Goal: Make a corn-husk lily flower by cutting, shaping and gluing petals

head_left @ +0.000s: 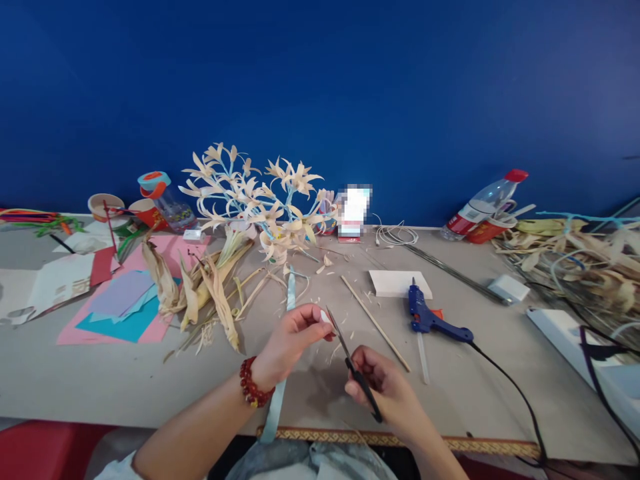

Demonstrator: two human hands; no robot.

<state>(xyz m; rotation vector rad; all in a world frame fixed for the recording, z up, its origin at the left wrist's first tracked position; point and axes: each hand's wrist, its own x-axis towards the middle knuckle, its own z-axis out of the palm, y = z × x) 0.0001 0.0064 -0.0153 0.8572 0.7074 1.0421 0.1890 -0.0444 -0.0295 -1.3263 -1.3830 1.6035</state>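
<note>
My one view looks out from my head, facing forward and down across the bench (190, 393) to the blue wall (320, 100), with my forearms entering close at the bottom edge.

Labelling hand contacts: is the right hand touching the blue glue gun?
Apart. The head view shows a strip of bare grey tabletop between the right hand and the blue glue gun.

A gap separates stick (376, 325) and glue gun (423, 318), whose cable (509, 381) bars the right.
</note>
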